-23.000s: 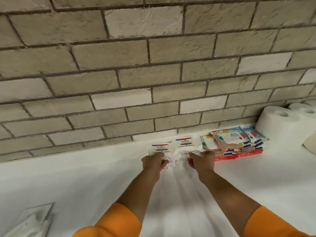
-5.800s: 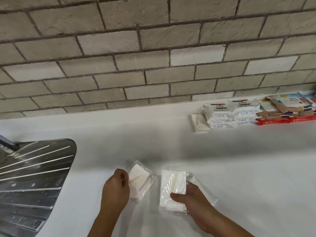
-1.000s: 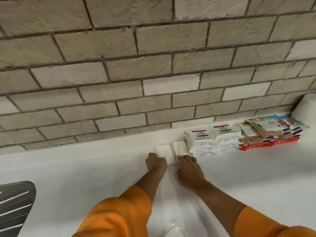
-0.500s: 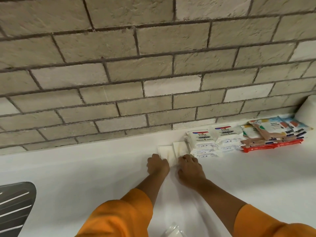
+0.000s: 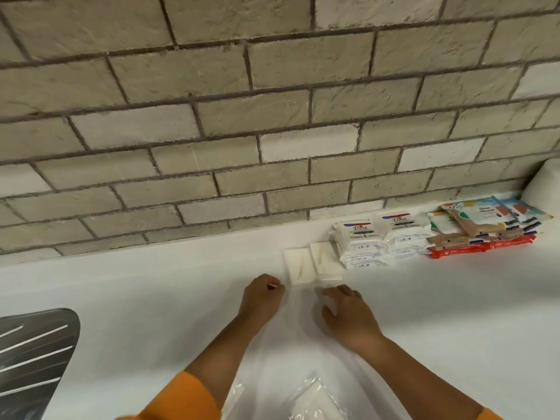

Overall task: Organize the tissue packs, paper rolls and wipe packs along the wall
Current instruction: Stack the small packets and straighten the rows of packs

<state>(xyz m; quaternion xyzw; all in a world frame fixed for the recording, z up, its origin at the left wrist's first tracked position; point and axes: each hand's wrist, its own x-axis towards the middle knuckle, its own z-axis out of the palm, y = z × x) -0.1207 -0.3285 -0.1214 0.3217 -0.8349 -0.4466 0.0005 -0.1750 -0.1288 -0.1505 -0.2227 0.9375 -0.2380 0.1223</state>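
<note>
From the head view, two small white tissue packs point(image 5: 298, 266) are lying flat and side by side on the white tabletop point(image 5: 151, 298), close to the brick wall point(image 5: 272, 116). The right one is touching the Dove wipe packs point(image 5: 359, 237) stacked beside it. Further right, colourful wipe packs point(image 5: 481, 225) are sitting piled on a red pack point(image 5: 481, 247), and a paper roll point(image 5: 544, 186) is standing at the frame edge.

The left hand point(image 5: 262, 298) is hovering just short of the tissue packs, its fingers loosely curled and gripping nothing. The right hand point(image 5: 348, 316) is hanging beside it with relaxed, spread fingers, also empty. A clear-wrapped tissue pack point(image 5: 315, 404) is lying near the person, between the forearms. A steel drainer point(image 5: 33, 353) is showing at the left.
</note>
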